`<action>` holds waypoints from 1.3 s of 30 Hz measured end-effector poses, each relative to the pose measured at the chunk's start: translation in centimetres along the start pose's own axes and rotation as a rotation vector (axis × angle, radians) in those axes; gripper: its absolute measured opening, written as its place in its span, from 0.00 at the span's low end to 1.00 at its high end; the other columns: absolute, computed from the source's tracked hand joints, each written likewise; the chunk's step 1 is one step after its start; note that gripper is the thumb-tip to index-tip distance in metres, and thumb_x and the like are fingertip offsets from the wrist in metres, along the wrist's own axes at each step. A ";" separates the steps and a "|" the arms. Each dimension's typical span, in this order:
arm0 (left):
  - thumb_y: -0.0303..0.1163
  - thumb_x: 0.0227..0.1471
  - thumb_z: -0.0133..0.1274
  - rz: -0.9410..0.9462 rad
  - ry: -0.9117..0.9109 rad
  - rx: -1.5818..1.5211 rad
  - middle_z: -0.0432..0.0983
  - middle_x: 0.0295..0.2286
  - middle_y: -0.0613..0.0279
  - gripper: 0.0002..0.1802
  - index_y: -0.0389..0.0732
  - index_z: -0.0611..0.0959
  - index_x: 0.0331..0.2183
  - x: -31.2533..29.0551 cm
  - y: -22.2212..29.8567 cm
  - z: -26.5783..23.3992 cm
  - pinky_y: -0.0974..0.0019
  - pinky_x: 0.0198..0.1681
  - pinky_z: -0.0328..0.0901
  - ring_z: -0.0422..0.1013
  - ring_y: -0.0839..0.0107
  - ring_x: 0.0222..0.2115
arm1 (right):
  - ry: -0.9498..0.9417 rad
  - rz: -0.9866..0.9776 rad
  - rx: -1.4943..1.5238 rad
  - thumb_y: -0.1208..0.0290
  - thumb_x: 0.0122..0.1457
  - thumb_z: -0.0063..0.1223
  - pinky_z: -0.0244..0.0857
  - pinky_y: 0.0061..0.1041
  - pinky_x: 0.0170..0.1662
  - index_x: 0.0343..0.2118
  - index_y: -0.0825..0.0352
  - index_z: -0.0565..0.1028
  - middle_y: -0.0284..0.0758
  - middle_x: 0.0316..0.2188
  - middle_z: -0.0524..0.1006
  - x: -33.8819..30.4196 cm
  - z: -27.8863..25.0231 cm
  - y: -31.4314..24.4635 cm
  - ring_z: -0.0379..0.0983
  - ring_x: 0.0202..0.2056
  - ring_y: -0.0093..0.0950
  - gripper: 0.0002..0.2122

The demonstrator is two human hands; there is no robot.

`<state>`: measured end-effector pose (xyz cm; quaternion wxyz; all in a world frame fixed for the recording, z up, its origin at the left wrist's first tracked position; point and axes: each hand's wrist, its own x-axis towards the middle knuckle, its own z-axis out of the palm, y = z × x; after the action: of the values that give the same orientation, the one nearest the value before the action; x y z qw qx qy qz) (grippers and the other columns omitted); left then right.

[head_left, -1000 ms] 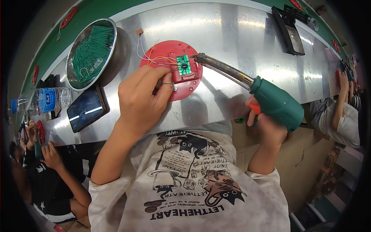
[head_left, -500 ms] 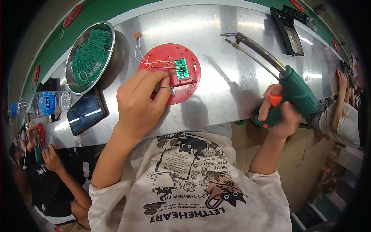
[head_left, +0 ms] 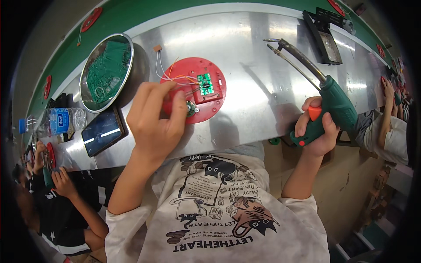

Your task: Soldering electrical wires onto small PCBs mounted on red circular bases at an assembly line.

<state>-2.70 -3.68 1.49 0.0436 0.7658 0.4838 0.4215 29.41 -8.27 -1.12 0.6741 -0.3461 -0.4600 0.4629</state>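
A: Left hand point(head_left: 153, 122) pinches the red disc's point(head_left: 193, 94) near edge on the desk point(head_left: 254, 87); right hand point(head_left: 316, 131) grips the soldering gun point(head_left: 324, 94), right of disc.

B: Risk: the hot tip could snag the disc's loose wires point(head_left: 164, 70).

The round disc point(head_left: 195, 94) is red, carrying a small green circuit board point(head_left: 205, 83) and orange and white wires point(head_left: 163, 65). The soldering gun point(head_left: 331, 107) is dark green with an orange trigger point(head_left: 314, 113). The bench point(head_left: 250, 57) is shiny silver.
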 end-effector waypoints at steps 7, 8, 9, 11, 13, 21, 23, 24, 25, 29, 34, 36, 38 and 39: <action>0.35 0.36 0.70 0.178 -0.457 0.109 0.72 0.33 0.48 0.30 0.32 0.80 0.42 5.8 0.5 -2.0 0.56 0.43 0.68 0.71 0.52 0.37 | 0.230 -0.029 0.067 0.61 0.63 0.46 0.63 0.27 0.15 0.41 0.76 0.69 0.49 0.32 0.74 0.0 -0.1 0.3 0.69 0.12 0.30 0.18; 0.38 0.34 0.72 0.073 -0.621 0.075 0.72 0.32 0.49 0.31 0.32 0.80 0.40 6.3 0.2 -1.4 0.55 0.43 0.68 0.71 0.52 0.37 | 0.398 -0.077 0.083 0.62 0.61 0.46 0.63 0.27 0.15 0.40 0.78 0.70 0.51 0.30 0.74 0.1 0.9 0.1 0.68 0.11 0.31 0.18; 0.38 0.32 0.71 -0.002 -0.737 0.007 0.72 0.31 0.50 0.30 0.32 0.80 0.38 7.5 0.0 -1.2 0.56 0.43 0.68 0.71 0.52 0.37 | 0.404 -0.146 0.044 0.61 0.62 0.45 0.64 0.27 0.16 0.42 0.78 0.69 0.50 0.33 0.73 0.2 1.1 -0.2 0.68 0.12 0.30 0.19; 0.38 0.32 0.71 0.062 -0.743 0.019 0.73 0.30 0.50 0.29 0.32 0.81 0.36 10.1 0.1 0.5 0.57 0.42 0.68 0.71 0.54 0.36 | 0.446 -0.223 0.104 0.59 0.63 0.44 0.66 0.28 0.18 0.42 0.76 0.68 0.47 0.36 0.72 -0.1 -0.8 -0.5 0.69 0.14 0.28 0.19; 0.38 0.32 0.70 0.089 -0.626 -0.042 0.73 0.30 0.51 0.27 0.32 0.81 0.35 15.0 0.9 3.8 0.59 0.39 0.69 0.72 0.55 0.33 | 0.523 -0.323 0.092 0.59 0.64 0.42 0.66 0.28 0.19 0.42 0.75 0.68 0.45 0.37 0.71 0.7 -3.0 -1.7 0.69 0.16 0.27 0.19; 0.46 0.37 0.67 0.250 -0.586 0.168 0.80 0.32 0.42 0.27 0.31 0.85 0.33 40.5 6.9 29.2 0.53 0.41 0.71 0.77 0.48 0.35 | 0.993 -0.350 0.130 0.58 0.66 0.38 0.63 0.25 0.21 0.41 0.71 0.69 0.39 0.34 0.73 4.7 -10.4 -2.7 0.65 0.17 0.22 0.18; 0.44 0.38 0.65 0.255 -0.672 0.288 0.80 0.31 0.41 0.24 0.32 0.85 0.31 45.0 8.1 36.4 0.50 0.42 0.71 0.77 0.45 0.36 | 1.050 -0.284 0.116 0.57 0.67 0.38 0.62 0.24 0.20 0.41 0.70 0.69 0.38 0.34 0.73 4.7 -10.8 -2.5 0.65 0.18 0.22 0.18; 0.41 0.42 0.62 0.397 -0.594 0.345 0.80 0.34 0.41 0.22 0.34 0.84 0.36 47.1 8.7 40.2 0.49 0.43 0.71 0.77 0.45 0.38 | 1.124 -0.259 0.103 0.57 0.67 0.38 0.63 0.25 0.19 0.41 0.71 0.68 0.40 0.34 0.73 4.7 -10.8 -2.2 0.65 0.16 0.22 0.18; 0.38 0.45 0.58 0.535 -0.518 0.400 0.80 0.36 0.41 0.21 0.36 0.84 0.41 48.9 9.3 43.6 0.48 0.45 0.72 0.76 0.45 0.41 | 1.142 -0.257 0.095 0.57 0.67 0.38 0.63 0.25 0.19 0.41 0.71 0.68 0.40 0.34 0.73 5.0 -10.3 -2.1 0.65 0.16 0.22 0.18; 0.30 0.52 0.46 0.698 -0.749 0.244 0.76 0.48 0.44 0.30 0.49 0.73 0.59 53.4 17.3 56.0 0.46 0.51 0.70 0.73 0.46 0.50 | 1.258 -0.230 -0.062 0.58 0.67 0.38 0.63 0.25 0.15 0.42 0.73 0.66 0.43 0.36 0.71 6.0 -9.5 -2.4 0.65 0.14 0.24 0.17; 0.32 0.51 0.47 0.678 -0.826 0.228 0.76 0.50 0.47 0.29 0.53 0.75 0.57 55.2 20.6 64.4 0.47 0.53 0.69 0.72 0.47 0.51 | 1.290 -0.182 -0.120 0.61 0.66 0.38 0.64 0.24 0.13 0.43 0.76 0.64 0.48 0.36 0.70 6.8 -9.3 -2.1 0.65 0.12 0.25 0.17; 0.34 0.50 0.49 0.707 -0.880 0.252 0.78 0.47 0.50 0.23 0.50 0.79 0.51 55.1 20.9 64.7 0.48 0.51 0.70 0.75 0.51 0.49 | 1.289 -0.174 -0.119 0.61 0.67 0.38 0.64 0.25 0.13 0.43 0.76 0.64 0.48 0.36 0.70 7.2 -10.5 -2.1 0.65 0.12 0.25 0.18; 0.36 0.53 0.48 0.753 -0.826 0.138 0.81 0.38 0.50 0.14 0.45 0.82 0.40 53.2 18.8 63.2 0.48 0.45 0.71 0.77 0.50 0.42 | 1.260 -0.151 -0.099 0.61 0.67 0.38 0.65 0.24 0.14 0.43 0.76 0.64 0.48 0.36 0.70 7.1 -10.4 -2.3 0.66 0.13 0.25 0.18; 0.38 0.55 0.49 0.787 -0.826 0.090 0.81 0.35 0.49 0.13 0.43 0.83 0.36 52.0 16.9 61.9 0.48 0.42 0.71 0.77 0.49 0.40 | 1.264 -0.125 -0.066 0.61 0.67 0.38 0.65 0.24 0.14 0.43 0.76 0.64 0.48 0.36 0.70 7.2 -10.6 -2.4 0.66 0.13 0.25 0.18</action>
<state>60.94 48.94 1.24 0.0361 0.9905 0.1225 0.0504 41.20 -2.76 -0.38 0.8301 -0.5456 -0.0067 0.1148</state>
